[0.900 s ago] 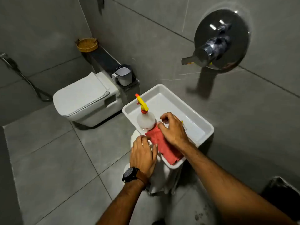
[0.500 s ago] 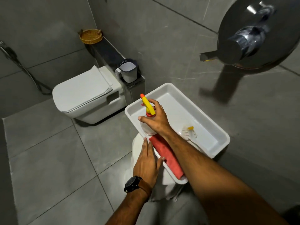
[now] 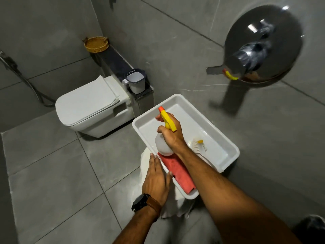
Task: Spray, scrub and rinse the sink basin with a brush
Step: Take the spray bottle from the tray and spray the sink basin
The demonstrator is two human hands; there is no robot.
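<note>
At the centre of the frame, the white spray bottle (image 3: pixel 162 144) stands in the near left part of the white rectangular basin (image 3: pixel 226 147), its yellow trigger head and orange nozzle pointing to the upper left. The right hand (image 3: pixel 171 133) has its fingers (image 3: pixel 161 128) clenched around the bottle's neck just under the trigger. A white brush (image 3: pixel 197 144) lies in the basin just right of that wrist, and a red cloth (image 3: pixel 177 171) drapes over the near rim beside the bottle's base. The left hand (image 3: pixel 157 182), with a dark watch (image 3: pixel 140 202) on its wrist, lies flat and released against the basin's outer near edge, grasping nothing. Half a second ago the right hand was only closing on the bottle; now it grips it fully, while the left hand has stayed put. A white toilet (image 3: pixel 91 106) sits at left.
</note>
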